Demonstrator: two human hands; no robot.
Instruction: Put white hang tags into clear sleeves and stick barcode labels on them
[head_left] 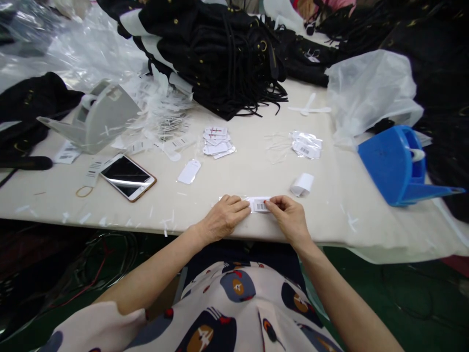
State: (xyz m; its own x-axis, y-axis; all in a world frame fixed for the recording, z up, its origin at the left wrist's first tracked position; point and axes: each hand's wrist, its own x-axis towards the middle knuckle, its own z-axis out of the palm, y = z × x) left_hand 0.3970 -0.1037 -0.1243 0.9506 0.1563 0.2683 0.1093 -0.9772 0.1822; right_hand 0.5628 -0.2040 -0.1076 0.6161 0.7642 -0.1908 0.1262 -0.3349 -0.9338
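A white tag (252, 200) in what looks like a clear sleeve lies flat near the table's front edge. On it is a small barcode sticker (260, 206). My left hand (227, 216) holds down the tag's left end, its fingers bent and close together. My right hand (288, 217) pinches the sticker's right edge between thumb and index finger. A curled roll of white labels (302, 185) stands just beyond my right hand. Farther back are a pile of tags with red print (218, 142), a single blank-looking tag (189, 171) and a stack of sleeved barcode tags (307, 144).
A phone (128, 177) and a grey tape dispenser (106, 117) are on the left; a blue tape dispenser (394, 166) is on the right. Black fringed bags (220, 54) are heaped at the back. Clear plastic (84, 44) and a translucent bag (372, 90) lie around them.
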